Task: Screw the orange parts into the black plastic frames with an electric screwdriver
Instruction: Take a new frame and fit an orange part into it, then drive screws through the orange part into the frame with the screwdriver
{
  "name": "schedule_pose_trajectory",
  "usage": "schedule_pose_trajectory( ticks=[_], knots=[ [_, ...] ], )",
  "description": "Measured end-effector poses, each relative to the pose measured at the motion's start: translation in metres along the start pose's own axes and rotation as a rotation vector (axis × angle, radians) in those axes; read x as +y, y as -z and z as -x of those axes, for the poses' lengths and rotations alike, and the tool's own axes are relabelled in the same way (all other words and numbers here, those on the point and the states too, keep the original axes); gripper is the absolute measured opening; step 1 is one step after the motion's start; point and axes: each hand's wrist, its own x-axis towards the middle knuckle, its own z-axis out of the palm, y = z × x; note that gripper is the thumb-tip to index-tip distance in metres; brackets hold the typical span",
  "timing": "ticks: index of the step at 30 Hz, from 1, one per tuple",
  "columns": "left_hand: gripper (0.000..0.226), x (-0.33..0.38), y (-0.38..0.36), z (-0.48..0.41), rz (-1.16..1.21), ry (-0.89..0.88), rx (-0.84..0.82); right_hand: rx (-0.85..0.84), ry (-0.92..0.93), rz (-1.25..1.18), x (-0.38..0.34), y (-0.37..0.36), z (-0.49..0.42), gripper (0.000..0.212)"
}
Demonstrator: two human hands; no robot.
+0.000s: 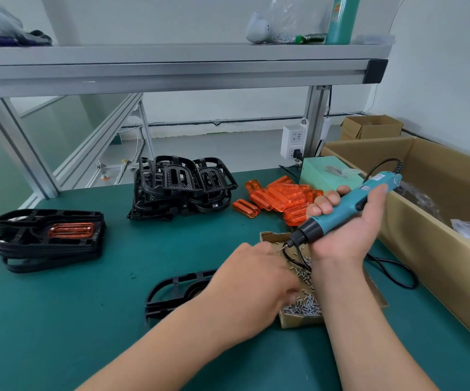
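My right hand (pixel 349 224) grips a teal electric screwdriver (pixel 343 210), tip tilted down to the left over a small cardboard tray of screws (pixel 301 309). My left hand (pixel 253 286) reaches into that tray; its fingertips are blurred, so what they hold is unclear. A black plastic frame (pixel 171 292) lies on the mat under my left wrist, partly hidden. A pile of orange parts (pixel 281 198) lies behind the tray. A heap of black frames (pixel 183 187) sits at the back centre. At the left, a stack of frames (pixel 44 238) has an orange part fitted on top.
A large open cardboard box (pixel 425 210) runs along the right edge of the green mat (pixel 87 320). The screwdriver's black cable (pixel 391 272) loops on the mat beside the tray. A pale green power unit (pixel 326 173) and an aluminium shelf (pixel 171 69) stand behind.
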Motion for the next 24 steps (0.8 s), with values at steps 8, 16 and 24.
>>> schedule_pose_trajectory(
  ticks=[8,16,24],
  knots=[
    [0.014,0.031,-0.008,-0.024,-0.206,0.119,-0.22,0.063,0.073,-0.043,-0.011,0.01,-0.01,0.052],
    [0.019,0.025,-0.007,-0.028,0.085,0.242,-0.258,0.057,0.07,-0.035,-0.008,0.01,-0.01,0.051],
    [0.015,0.024,-0.015,-0.019,0.139,0.238,-0.155,0.05,0.067,-0.03,-0.007,0.007,-0.008,0.051]
  ],
)
